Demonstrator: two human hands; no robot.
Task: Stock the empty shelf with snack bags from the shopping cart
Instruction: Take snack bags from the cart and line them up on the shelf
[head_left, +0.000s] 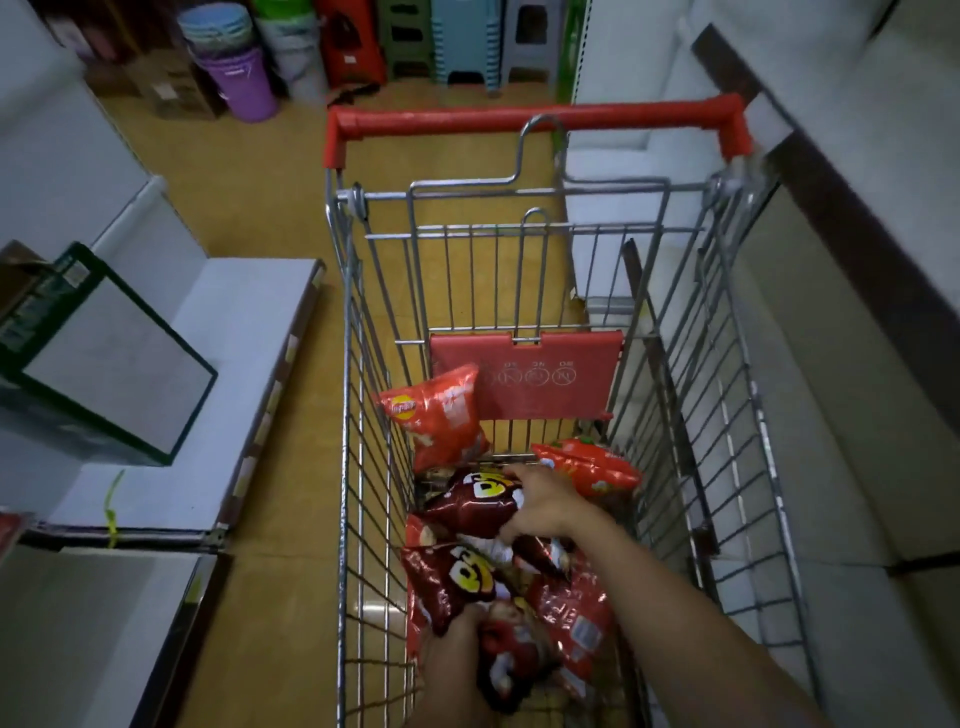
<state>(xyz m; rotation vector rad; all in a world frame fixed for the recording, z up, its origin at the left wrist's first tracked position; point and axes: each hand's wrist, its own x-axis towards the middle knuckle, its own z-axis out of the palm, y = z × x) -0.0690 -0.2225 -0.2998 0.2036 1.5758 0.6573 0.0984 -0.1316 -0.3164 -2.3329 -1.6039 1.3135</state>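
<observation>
Both hands are down inside the shopping cart (363, 415), among a heap of snack bags. The right hand (545, 506) lies over a dark red bag (467, 506) at the middle of the heap, its fingers curled onto the bag's near edge and its thumb reaching across the top. The left hand (457, 649) grips the lower end of a second dark red bag (447, 577) nearer the camera; its fingertips are hidden under the foil, and the wrist runs out of the bottom of the frame.

Much of the heap is hard to read. The bags overlap, the printing is partly covered by the hands, and the ones at the bottom are crumpled and blurred. A bright red bag (441, 415) leans against the cart's left wall, just below the red flap (530, 374) of the child seat. Another red bag (587, 470) lies just beyond the right hand, part of it hidden behind that hand.

The cart stands on a tan floor (270, 519) in a dim aisle. A white shelf (218, 332) lies to the left, bare where visible, with a dark green box (104, 358) above its near end. The red cart handle (535, 117) is at the far end. Beyond it stand stacked plastic buckets (234, 67) and stools (462, 41), soft and blurred.
</observation>
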